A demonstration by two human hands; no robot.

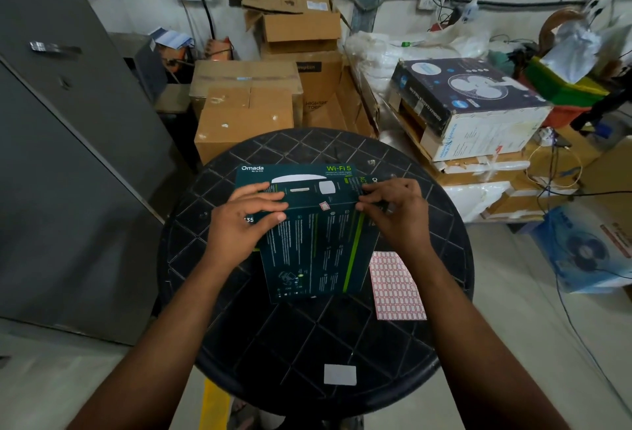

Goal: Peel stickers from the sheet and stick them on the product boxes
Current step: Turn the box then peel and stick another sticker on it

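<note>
Dim, even indoor light – soft shadows, edges bowed, corners slightly blurred.

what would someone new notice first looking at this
Both hands, left hand and right hand, grip a dark green product box at the centre of a round black table. A small sticker sits on the box; the red-and-white sticker sheet lies beside it.

Bare near tabletop [273, 344]; boxes [244, 128] crowd beyond.
</note>
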